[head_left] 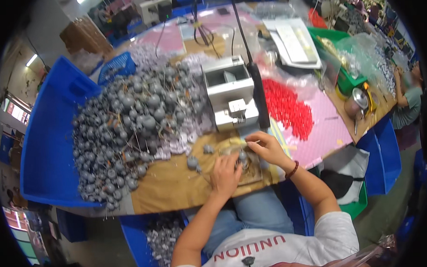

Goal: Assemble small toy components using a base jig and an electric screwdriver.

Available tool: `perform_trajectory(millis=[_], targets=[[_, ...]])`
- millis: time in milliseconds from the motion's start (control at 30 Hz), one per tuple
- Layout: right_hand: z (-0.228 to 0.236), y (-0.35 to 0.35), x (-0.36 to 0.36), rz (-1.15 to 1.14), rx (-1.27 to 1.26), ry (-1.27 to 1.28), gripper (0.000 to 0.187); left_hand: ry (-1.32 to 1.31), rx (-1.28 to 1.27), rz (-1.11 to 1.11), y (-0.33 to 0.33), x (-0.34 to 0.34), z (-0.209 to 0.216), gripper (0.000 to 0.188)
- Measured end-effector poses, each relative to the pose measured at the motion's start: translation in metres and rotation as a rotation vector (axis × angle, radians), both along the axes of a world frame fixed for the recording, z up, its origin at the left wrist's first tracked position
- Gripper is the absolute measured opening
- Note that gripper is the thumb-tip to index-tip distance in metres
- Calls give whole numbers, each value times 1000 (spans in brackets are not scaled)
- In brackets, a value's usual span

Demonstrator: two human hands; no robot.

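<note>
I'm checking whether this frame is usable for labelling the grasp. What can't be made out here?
Head view only:
- Left hand: its palm side and grip are hidden by its own back.
- Grey ball between the hands: mostly covered by fingers.
- Right hand: the thin piece it pinches is too small to identify.
- Grey balls: blurred toward the rim.

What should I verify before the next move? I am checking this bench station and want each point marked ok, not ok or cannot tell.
1. Left hand rests at a grey round ball piece on the brown cardboard work surface: ok.
2. Right hand pinches a thin pale sliver at its fingertips: ok; what it is, cannot tell.
3. Pile of grey ball pieces lies beside the left hand: ok.
4. Heap of small red plastic parts lies just beyond the right hand: ok.
5. Small grey metal machine stands directly behind both hands: ok.
6. Whether the machine is running: cannot tell.
</note>
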State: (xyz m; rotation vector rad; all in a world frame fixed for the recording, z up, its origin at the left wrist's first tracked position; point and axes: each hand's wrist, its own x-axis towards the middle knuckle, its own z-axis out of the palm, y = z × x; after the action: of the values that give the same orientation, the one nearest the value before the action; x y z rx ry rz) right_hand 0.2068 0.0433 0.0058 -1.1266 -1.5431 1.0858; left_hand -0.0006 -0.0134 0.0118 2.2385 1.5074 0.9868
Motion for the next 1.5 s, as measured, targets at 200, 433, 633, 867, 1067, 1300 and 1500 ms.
perform_trajectory(millis=[200,433,633,867,1067,1300,1500], targets=[[-4,-6,-10,62,-57,20,19,-34,42,18,2,4,9,40],[-3,5,-22,83,-134,0,24,-4,63,13,4,3,9,40],[2,9,-46,5,-149,250,20,-13,55,4,4,4,10,39],[16,1,-39,-71,-13,36,18,3,52,5,3,3,11,39],[-1,-6,-28,-19,37,-45,15,7,72,1,4,3,8,40],[-6,-4,-44,-155,29,36,15,37,69,7,4,4,11,41],[-10,4,-55,-258,31,30,16,35,78,4,4,4,10,39]])
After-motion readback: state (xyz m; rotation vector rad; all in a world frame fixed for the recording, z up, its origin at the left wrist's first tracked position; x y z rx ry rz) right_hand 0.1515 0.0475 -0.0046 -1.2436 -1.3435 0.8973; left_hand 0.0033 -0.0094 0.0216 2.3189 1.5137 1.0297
